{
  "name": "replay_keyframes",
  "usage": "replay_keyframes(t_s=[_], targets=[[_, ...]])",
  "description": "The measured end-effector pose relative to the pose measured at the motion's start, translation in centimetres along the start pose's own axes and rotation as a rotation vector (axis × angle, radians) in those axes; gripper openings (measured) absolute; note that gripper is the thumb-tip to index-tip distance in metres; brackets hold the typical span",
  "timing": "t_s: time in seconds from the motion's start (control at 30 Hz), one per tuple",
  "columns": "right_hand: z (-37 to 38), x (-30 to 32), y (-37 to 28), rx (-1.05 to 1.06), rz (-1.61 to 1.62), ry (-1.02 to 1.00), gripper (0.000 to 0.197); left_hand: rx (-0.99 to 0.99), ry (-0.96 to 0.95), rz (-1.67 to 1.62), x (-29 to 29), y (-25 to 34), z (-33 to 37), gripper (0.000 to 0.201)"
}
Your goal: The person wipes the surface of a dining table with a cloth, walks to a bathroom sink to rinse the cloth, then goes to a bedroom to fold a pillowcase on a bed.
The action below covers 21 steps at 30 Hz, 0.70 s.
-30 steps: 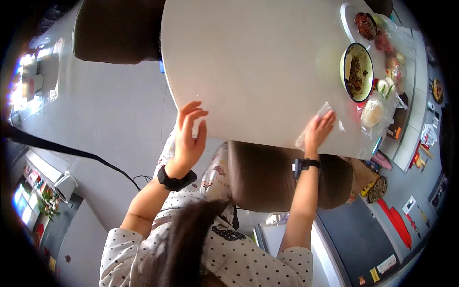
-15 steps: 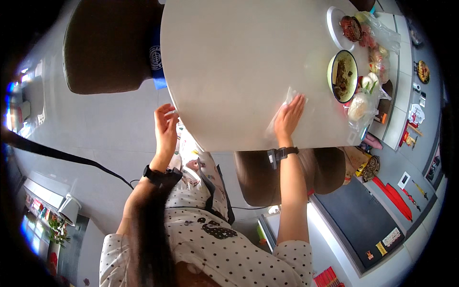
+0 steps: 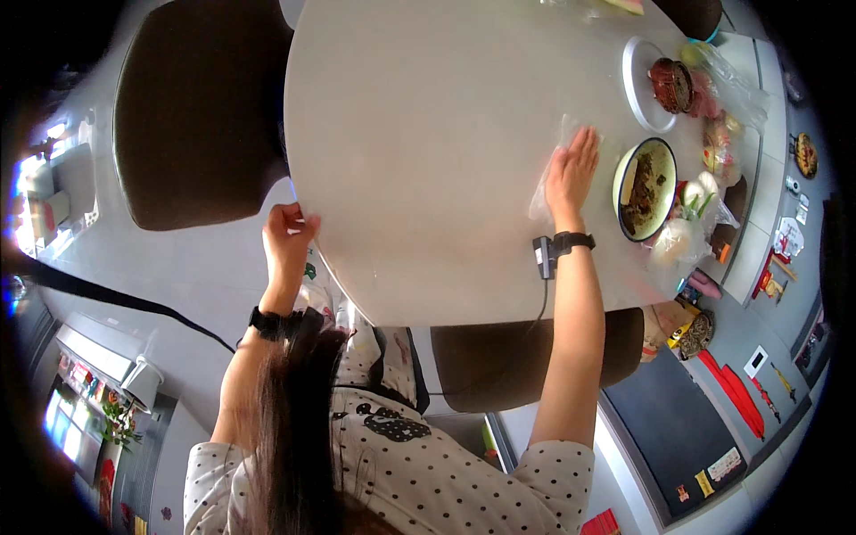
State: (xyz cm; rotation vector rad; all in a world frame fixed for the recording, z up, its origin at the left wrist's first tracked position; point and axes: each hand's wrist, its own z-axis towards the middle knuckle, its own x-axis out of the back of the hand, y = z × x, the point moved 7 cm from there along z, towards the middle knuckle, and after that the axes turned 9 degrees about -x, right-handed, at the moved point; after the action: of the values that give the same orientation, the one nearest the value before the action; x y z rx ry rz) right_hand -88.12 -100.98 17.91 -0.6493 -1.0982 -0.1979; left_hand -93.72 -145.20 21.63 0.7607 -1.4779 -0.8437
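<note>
My right hand (image 3: 572, 178) lies palm down on the pale round table (image 3: 428, 178), its fingers stretched out flat. Under it is a thin, see-through whitish sheet (image 3: 542, 193), whose edges show past the fingers and palm; plastic film or wet tissue, I cannot tell. Close to its right stands a cream bowl (image 3: 667, 192) with a dark rim and brown food scraps inside. At the table's left edge my left hand (image 3: 288, 234) is closed, with fingers curled and thumb by the rim. Whatever those fingers hold, if anything, is too small to make out.
A clear round lid or plate (image 3: 636, 85) with a reddish-brown round item (image 3: 670, 86) sits at the far right. Bagged food (image 3: 679, 242) lies along the right edge. Brown chairs stand at the left (image 3: 192, 116) and the near side (image 3: 490, 366). A dark strap (image 3: 125, 294) crosses the left.
My right hand and the thin sheet have slid farther across the table, away from me. The left hand has shifted slightly left along the edge and its fingers have curled in. The view has also shifted.
</note>
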Motion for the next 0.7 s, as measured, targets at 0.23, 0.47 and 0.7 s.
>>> replay_keyframes(t_s=[0.23,0.47,0.7], targets=[[9.8,-0.8,-2.6,0.089,0.041,0.014,0.055,0.102,-0.074,-0.146,-0.2,0.9,1.8,0.019],[12.8,-3.2,-10.9,0.346,0.043,-0.006,0.057,0.238,-0.123,-0.239,0.4,-2.4,2.7,0.023],[10.7,-3.6,-18.4,0.525,0.102,-0.114,0.055,0.221,-0.201,-0.228,1.0,-2.0,3.2,0.023]])
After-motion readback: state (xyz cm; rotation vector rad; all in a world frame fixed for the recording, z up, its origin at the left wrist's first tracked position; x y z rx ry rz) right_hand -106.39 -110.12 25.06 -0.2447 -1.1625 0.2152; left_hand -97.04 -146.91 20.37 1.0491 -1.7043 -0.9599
